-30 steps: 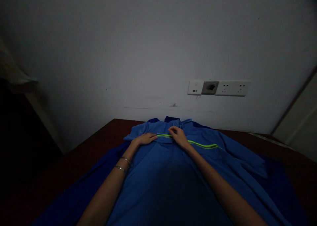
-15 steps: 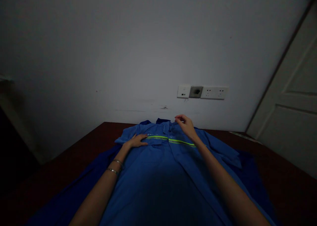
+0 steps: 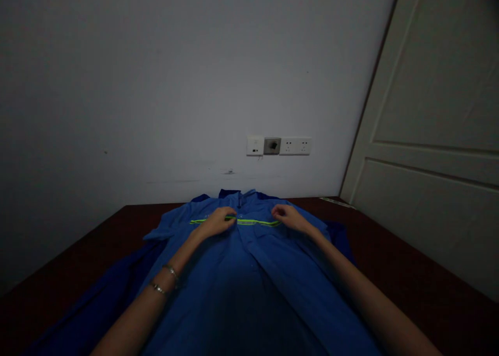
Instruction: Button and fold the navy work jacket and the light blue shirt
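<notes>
A blue work shirt (image 3: pixel 249 273) with a neon yellow-green chest stripe (image 3: pixel 253 222) lies spread on a dark red-brown table (image 3: pixel 393 252), its collar toward the wall. My left hand (image 3: pixel 218 222), two thin bracelets on that wrist, rests on the chest at the stripe's left part with its fingers curled onto the fabric. My right hand (image 3: pixel 289 216) sits at the stripe's right end, fingers bent and pressing or pinching the cloth. Both forearms stretch over the shirt's body.
A grey wall stands behind the table with a row of wall sockets (image 3: pixel 279 146). A white panelled door (image 3: pixel 432 148) fills the right side. A darker blue garment (image 3: pixel 97 304) lies under the shirt, spreading to the left.
My right hand came down from the collar to the stripe's right end. My left hand slid right along the stripe toward the placket. The view turned right, showing more door.
</notes>
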Tool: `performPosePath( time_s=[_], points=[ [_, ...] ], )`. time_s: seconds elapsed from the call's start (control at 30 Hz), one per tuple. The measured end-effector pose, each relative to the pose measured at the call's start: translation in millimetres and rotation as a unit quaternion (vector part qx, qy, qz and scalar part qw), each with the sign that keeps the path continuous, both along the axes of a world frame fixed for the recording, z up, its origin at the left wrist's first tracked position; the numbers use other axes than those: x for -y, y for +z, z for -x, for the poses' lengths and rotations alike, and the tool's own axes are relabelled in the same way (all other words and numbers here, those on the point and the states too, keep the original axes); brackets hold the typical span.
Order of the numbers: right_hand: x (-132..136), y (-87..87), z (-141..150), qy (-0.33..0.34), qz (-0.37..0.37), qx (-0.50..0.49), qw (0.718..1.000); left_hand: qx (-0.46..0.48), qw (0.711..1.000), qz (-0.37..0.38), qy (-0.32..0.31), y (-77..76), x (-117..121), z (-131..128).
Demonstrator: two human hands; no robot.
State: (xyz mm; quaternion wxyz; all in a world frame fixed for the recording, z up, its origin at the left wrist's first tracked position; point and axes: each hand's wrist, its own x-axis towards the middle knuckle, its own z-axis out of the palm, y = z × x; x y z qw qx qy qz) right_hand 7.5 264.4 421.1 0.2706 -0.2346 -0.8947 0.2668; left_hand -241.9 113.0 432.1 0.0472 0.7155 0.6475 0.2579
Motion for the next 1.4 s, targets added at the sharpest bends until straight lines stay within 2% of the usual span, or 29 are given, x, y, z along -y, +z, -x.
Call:
performPosePath(
  time_s=[0.13, 0.23, 0.37, 0.57, 0.7, 0.9, 0.97, 1.1, 1.2, 1.4],
  points=[
    [6.6, -17.9, -3.7, -0.022, 0.015, 0.000, 1.000, -0.010, 0.996, 0.006, -0.089, -12.6, -34.0, -56.7],
    [5.6, -30.3, -5.0, 0.001, 0.031, 0.004, 1.000, -0.045, 0.991, 0.027, -0.126, -28.7, -59.1, -80.3],
    [-1.5, -40.2, -8.2, 0.016, 0.039, 0.022, 0.999, -0.073, 0.985, 0.090, -0.124, -43.8, -80.7, -82.5],
    [-7.8, -42.6, -12.0, 0.015, 0.093, 0.011, 0.996, 0.017, 0.989, 0.057, -0.139, -53.3, -87.7, -72.2],
    [-4.0, -33.8, -12.3, 0.016, 0.127, -0.025, 0.991, 0.069, 0.983, 0.055, -0.160, -57.2, -94.3, -72.6],
    [6.8, -8.4, -15.2, 0.013, 0.075, -0.051, 0.996, 0.202, 0.972, 0.106, -0.056, -53.8, -113.7, -75.4],
    [9.3, -3.9, -16.0, 0.017, 0.061, -0.023, 0.998, 0.258, 0.959, 0.117, -0.003, -55.8, -120.2, -76.4],
    [14.0, -6.7, -14.5, -0.017, -0.024, 0.068, 0.997, 0.361, 0.920, 0.126, 0.090, -65.5, -127.1, -78.7],
    [18.7, -14.0, -13.1, -0.038, -0.064, 0.120, 0.990, 0.390, 0.905, 0.132, 0.110, -71.2, -128.0, -79.9],
    [27.4, -24.9, -18.2, -0.030, -0.145, 0.181, 0.972, 0.398, 0.901, 0.134, 0.108, -74.8, -128.3, -79.8]
  ],
)
